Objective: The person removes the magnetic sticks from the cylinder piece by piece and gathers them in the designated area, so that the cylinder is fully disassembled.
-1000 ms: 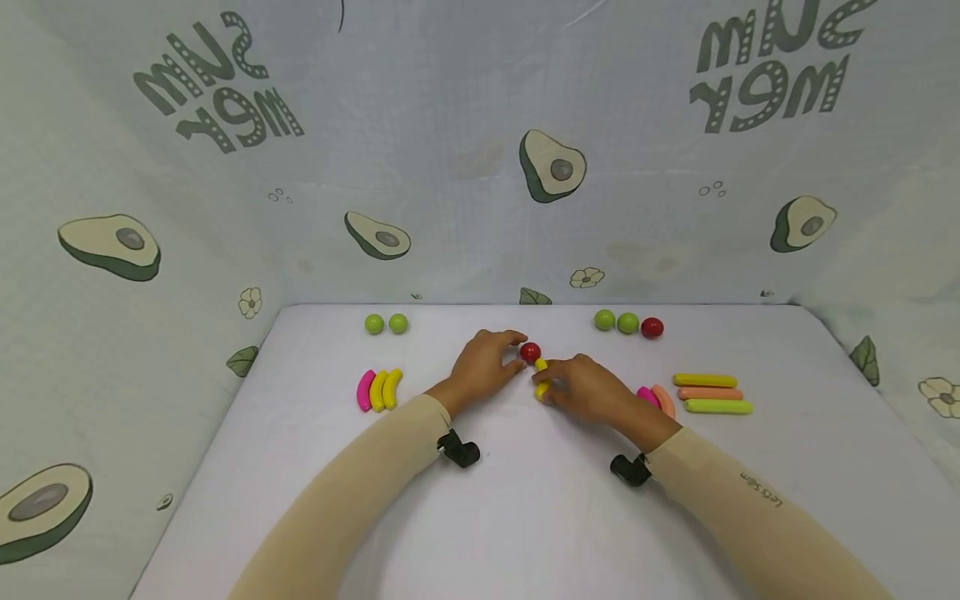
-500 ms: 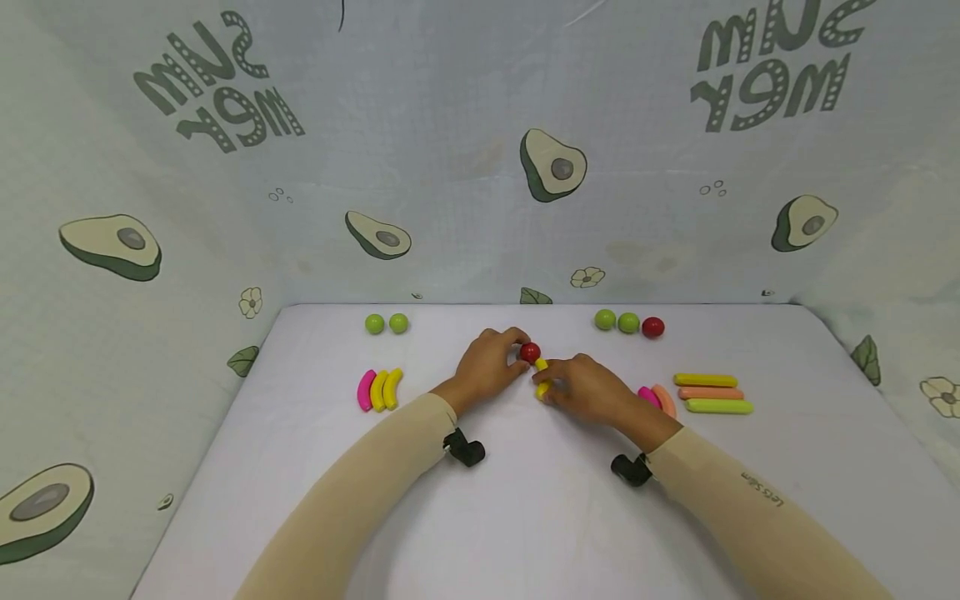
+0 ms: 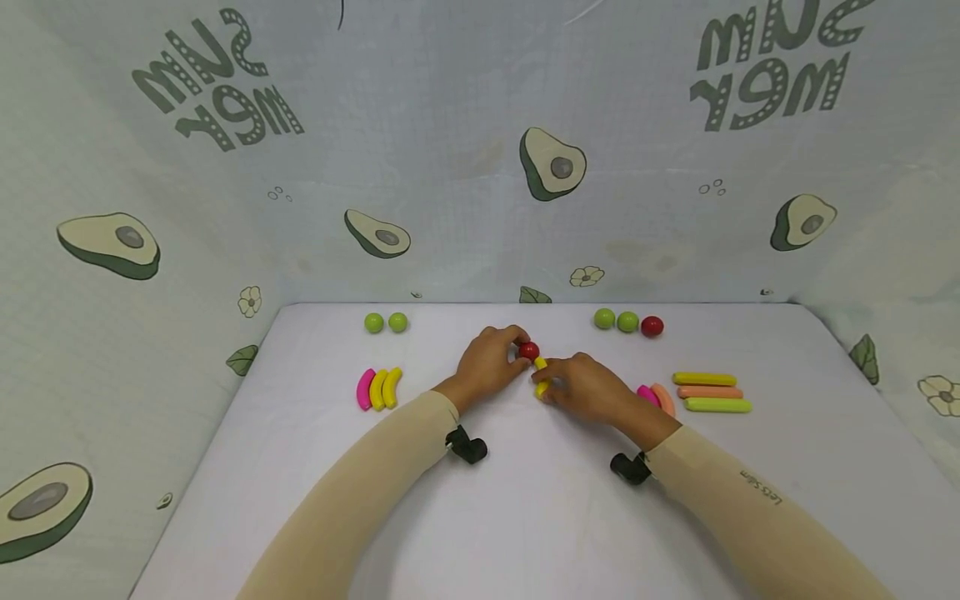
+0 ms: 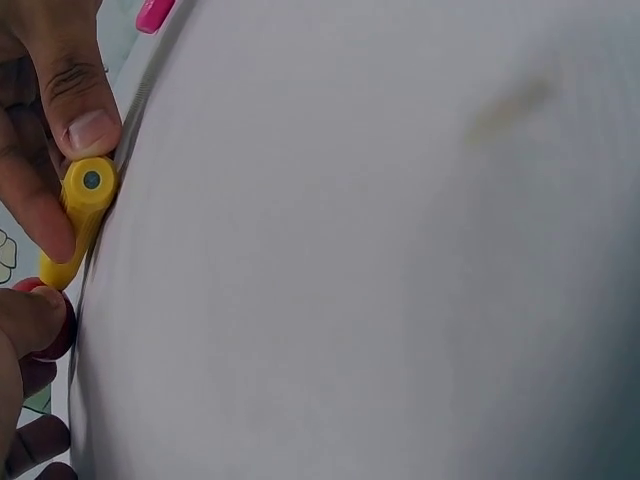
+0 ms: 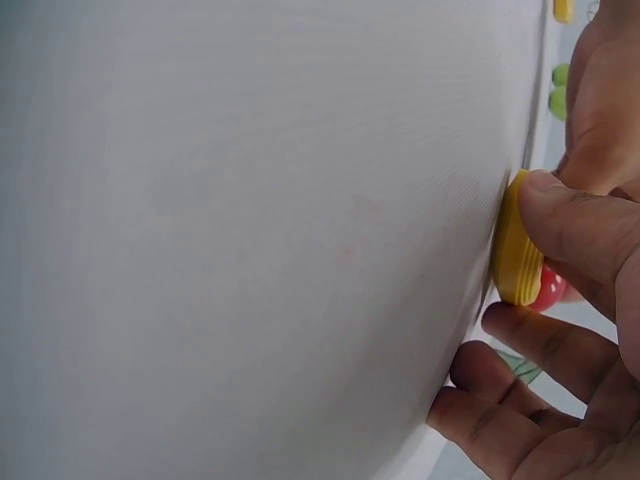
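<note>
Near the table's far middle, my left hand (image 3: 489,364) pinches a small red ball (image 3: 528,351) with thumb and fingers. Just to its right, my right hand (image 3: 588,389) holds a yellow banana-shaped piece (image 3: 542,389) between thumb and fingers. One end of this piece meets the ball's near side. In the left wrist view the yellow banana-shaped piece (image 4: 90,210) shows a round end with a dark spot, while its other end touches the red ball (image 4: 63,338). The right wrist view shows the ball partly hidden behind the ridged end of the piece.
Green balls (image 3: 397,322) and pink and yellow banana-shaped pieces (image 3: 364,389) lie at the left. On the right are green balls (image 3: 627,322), a red ball (image 3: 652,327), pink and peach curved pieces (image 3: 663,400) partly behind my forearm, and straight sticks (image 3: 717,406).
My left hand has moved slightly right and closed its fingertips onto the red ball. The right hand and the yellow banana-shaped piece have stayed in place.
</note>
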A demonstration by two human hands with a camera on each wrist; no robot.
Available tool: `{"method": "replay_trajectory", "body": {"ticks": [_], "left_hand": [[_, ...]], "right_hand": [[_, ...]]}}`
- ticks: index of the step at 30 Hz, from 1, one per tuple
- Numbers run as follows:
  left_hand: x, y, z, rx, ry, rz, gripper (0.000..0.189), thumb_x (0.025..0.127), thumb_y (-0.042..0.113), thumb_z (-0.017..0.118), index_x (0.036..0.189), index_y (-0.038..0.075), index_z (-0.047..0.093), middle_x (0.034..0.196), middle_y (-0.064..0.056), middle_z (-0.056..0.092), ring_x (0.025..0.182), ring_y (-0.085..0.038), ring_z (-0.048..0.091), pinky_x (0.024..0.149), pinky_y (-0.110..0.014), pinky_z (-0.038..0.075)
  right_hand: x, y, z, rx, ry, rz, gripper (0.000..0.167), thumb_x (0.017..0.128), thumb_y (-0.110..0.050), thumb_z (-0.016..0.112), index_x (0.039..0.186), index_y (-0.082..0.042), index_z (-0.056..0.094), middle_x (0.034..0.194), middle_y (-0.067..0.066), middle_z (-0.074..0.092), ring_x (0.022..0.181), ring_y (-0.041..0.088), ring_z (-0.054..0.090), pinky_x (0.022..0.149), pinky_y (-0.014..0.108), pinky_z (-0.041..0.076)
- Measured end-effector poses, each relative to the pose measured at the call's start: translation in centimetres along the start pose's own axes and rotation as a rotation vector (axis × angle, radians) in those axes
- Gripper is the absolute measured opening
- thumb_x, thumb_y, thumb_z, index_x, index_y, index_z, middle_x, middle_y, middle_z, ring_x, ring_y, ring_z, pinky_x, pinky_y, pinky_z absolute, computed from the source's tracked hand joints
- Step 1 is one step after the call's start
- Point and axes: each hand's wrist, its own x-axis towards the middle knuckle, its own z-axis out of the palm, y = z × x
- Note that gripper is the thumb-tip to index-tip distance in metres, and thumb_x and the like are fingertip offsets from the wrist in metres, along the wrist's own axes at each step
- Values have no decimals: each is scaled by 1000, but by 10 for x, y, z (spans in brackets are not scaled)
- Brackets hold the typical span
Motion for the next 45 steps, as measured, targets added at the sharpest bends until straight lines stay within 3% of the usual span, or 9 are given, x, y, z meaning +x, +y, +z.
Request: {"method": "replay_trajectory", "body": {"ticks": [8, 18, 24, 36, 45], "left_hand": [[-1, -5, -1, -32, 6, 17, 31, 95, 30, 75, 121, 16, 67, 108, 6, 68, 105, -16, 58, 89, -29, 49], [-6, -18, -13, -68, 39, 20, 34, 97, 26, 69, 128, 13, 66, 119, 2, 69, 109, -17, 57, 97, -33, 48], [-12, -29, -28, -80, 64, 2, 36, 98, 27, 67, 133, 15, 65, 120, 1, 66, 114, -17, 55, 102, -35, 46], [-24, -57, -59, -99, 160, -9, 36, 96, 21, 68, 131, 11, 67, 117, -4, 64, 112, -23, 58, 97, -37, 49], [-32, -71, -82, -139, 179, -91, 41, 95, 21, 72, 132, 8, 61, 119, -7, 62, 113, -28, 57, 96, -39, 51]], "right_hand": [[1, -1, 0, -11, 0, -2, 31, 92, -18, 79, 123, -19, 77, 141, 16, 60, 126, 41, 55, 103, 56, 45], [0, -3, 0, -15, 2, 17, 31, 91, -19, 79, 122, -19, 77, 142, 16, 60, 128, 41, 54, 104, 55, 45], [1, -4, 0, -27, -5, 44, 32, 92, -21, 79, 123, -20, 77, 143, 14, 60, 126, 40, 54, 103, 55, 46], [0, -6, -1, -42, -5, 35, 33, 92, -21, 79, 125, -19, 76, 143, 15, 60, 125, 39, 53, 102, 53, 47], [1, -6, 0, -24, 3, 33, 33, 92, -20, 79, 125, -18, 76, 144, 14, 59, 126, 39, 54, 101, 52, 47]]}}
